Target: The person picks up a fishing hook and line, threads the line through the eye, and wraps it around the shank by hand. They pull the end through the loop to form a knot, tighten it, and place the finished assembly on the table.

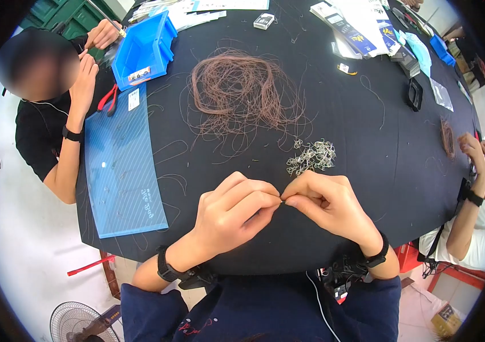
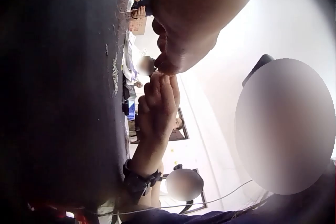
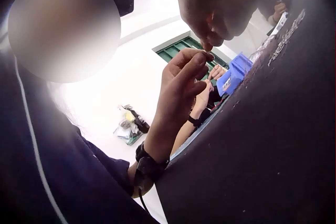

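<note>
The left hand (image 1: 228,214) and right hand (image 1: 334,204) pinch a tiny piece (image 1: 282,202) at seven o'clock from the hook-like pile (image 1: 312,158). It likely handles light, stiff and slippery; fingertip hold, clear of any point.

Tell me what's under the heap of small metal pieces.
The black tabletop shows around the heap and through gaps between its scattered outer pieces. Where the pieces overlap, whatever lies beneath is covered and cannot be seen.
</note>
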Tool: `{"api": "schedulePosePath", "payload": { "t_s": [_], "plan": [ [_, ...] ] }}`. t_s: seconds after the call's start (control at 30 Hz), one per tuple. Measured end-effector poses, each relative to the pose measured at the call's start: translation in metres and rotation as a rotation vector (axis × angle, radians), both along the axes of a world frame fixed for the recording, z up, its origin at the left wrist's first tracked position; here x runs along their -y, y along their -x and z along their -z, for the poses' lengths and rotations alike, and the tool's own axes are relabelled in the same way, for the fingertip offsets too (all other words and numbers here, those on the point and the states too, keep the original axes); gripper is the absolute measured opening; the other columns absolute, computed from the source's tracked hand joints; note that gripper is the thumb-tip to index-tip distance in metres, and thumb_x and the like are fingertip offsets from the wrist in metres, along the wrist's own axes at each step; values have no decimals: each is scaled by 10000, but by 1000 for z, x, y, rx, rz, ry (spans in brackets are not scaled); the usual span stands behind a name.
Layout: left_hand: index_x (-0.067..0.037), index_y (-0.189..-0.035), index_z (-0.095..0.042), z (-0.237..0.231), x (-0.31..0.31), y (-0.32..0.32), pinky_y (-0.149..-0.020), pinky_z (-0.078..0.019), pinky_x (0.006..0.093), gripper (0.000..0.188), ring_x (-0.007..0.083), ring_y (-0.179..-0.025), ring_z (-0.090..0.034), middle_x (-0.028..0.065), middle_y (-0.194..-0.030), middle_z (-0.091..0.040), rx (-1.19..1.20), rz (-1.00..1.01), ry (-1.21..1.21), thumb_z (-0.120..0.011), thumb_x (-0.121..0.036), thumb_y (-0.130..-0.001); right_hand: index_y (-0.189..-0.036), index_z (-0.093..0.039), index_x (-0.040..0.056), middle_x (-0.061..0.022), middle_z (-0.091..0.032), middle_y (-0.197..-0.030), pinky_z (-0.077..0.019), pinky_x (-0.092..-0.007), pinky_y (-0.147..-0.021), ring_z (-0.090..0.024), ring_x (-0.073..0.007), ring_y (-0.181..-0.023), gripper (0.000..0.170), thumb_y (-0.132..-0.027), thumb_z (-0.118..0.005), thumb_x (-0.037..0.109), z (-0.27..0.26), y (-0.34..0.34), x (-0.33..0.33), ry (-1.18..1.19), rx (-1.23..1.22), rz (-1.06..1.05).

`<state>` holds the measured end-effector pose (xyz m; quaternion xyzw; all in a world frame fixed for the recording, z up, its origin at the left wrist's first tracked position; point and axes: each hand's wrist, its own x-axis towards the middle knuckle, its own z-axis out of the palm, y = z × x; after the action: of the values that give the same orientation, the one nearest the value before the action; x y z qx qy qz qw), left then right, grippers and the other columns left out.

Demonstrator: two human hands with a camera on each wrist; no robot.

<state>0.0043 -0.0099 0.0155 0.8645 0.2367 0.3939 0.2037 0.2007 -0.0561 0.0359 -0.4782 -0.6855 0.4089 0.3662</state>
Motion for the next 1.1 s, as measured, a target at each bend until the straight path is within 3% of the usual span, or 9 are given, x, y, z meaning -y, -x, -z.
{"api": "schedulePosePath", "payload": {
  "t_s": [0.13,0.37,0.53,0.67,0.77,0.87,0.97,1.1],
  "plan": [
    [-90,-775,-652,-2,-2,3,-505,-401,245,256,149,-602,-519,5,-821,-654,-15,-2,-81,-734,39,-569,-904,-595,28,-40,-517,-593,-358,-251,-450,-440,-101,-461,101,-819,-647,35,6,3,0,-106,24,22],
    [-91,-796,-651,-2,-4,6,-527,-386,247,269,146,-615,-529,37,-841,-662,79,11,-49,-722,63,-586,-873,-606,42,11,-447,-518,-290,-214,-419,-358,-41,-433,115,-781,-665,5,2,-1,4,-78,-70,91],
    [-82,-804,-670,-8,-3,9,-538,-386,226,246,124,-626,-522,46,-925,-678,199,122,160,-729,42,-599,-859,-611,37,54,-417,-515,-244,-191,-421,-329,-7,-441,132,-755,-668,-21,4,-2,7,-125,-206,122],
    [-75,-806,-681,-5,3,5,-560,-372,224,210,110,-617,-495,74,-1013,-680,272,165,381,-732,26,-628,-850,-613,35,23,-469,-556,-283,-199,-406,-377,-30,-433,161,-723,-680,-37,8,0,9,-284,-143,164],
    [-61,-799,-658,0,5,5,-530,-337,207,138,76,-617,-453,159,-1000,-669,282,231,498,-706,5,-687,-833,-604,24,-14,-528,-591,-322,-197,-397,-427,-50,-429,189,-685,-687,-60,12,5,7,-425,-82,163],
    [-56,-790,-654,-2,6,6,-501,-320,191,115,68,-631,-452,155,-993,-671,216,209,559,-700,-1,-699,-823,-593,9,-41,-571,-612,-353,-199,-395,-473,-70,-437,212,-657,-690,-80,17,5,7,-499,-42,141],
    [-71,-792,-674,2,7,3,-453,-251,195,170,45,-561,-399,51,-989,-687,276,181,545,-718,21,-656,-840,-597,21,-42,-556,-641,-401,-236,-406,-525,-114,-464,207,-675,-694,-58,14,5,8,-499,-25,123],
    [-68,-801,-663,2,8,4,-468,-281,186,182,56,-562,-415,33,-915,-692,282,141,540,-713,33,-659,-842,-590,14,-49,-563,-650,-406,-240,-409,-531,-131,-470,210,-676,-691,-66,13,6,7,-523,-36,94]
  ]
}}
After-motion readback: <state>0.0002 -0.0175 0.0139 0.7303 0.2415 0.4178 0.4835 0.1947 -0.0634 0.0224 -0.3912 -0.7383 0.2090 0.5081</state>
